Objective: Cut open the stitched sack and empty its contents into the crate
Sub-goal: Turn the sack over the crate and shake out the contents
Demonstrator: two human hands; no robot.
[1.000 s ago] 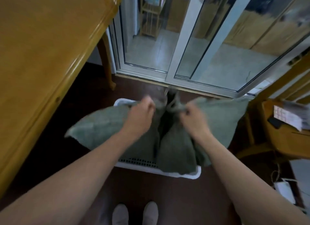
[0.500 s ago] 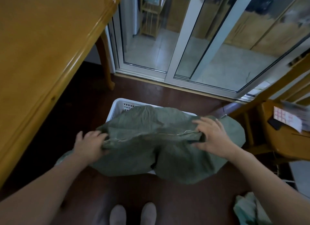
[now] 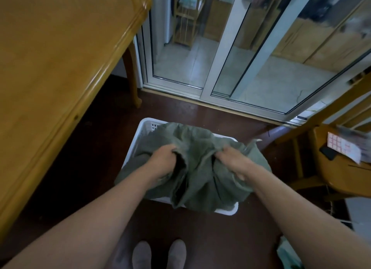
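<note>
While the crumpled grey-green woven sack (image 3: 192, 168) lies draped over the white perforated plastic crate (image 3: 144, 128), its cloth is gripped in bunched folds by the left hand (image 3: 163, 161) and the right hand (image 3: 233, 161). Between the hands a dark fold is seen, possibly the sack's opening. Beyond the right hand, a wooden chair (image 3: 331, 168) is placed.

Dim room, daylight through glass doors (image 3: 230, 54), glare on table (image 3: 60, 48), wide-angle bending at edges, soft blur
</note>
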